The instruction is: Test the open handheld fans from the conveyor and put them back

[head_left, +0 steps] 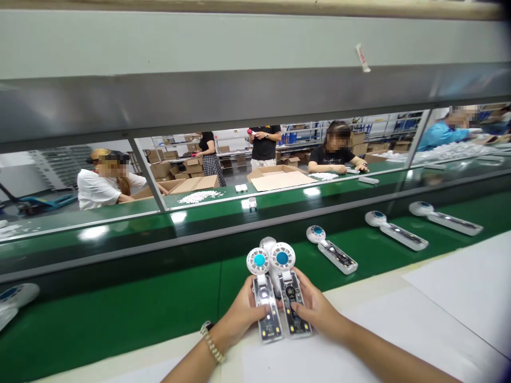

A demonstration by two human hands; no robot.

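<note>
My left hand [243, 314] is closed round a white handheld device [268, 314] with a round slotted head and a light blue centre. In my right hand [313, 306] is a similar device [294, 314], its centre darker blue. Both devices stand side by side, heads up, with circuit boards showing through their clear fronts and my thumbs on them. Behind them a further white device [268, 243] is partly hidden; whether a hand touches it I cannot tell.
On the green belt [179, 314] lie similar devices [338, 256] to the right and a white one [18, 298] at far left. White sheets [379, 330] cover the near edge. People sit across the line beside cartons [279, 178] and piles of small white parts [202, 197].
</note>
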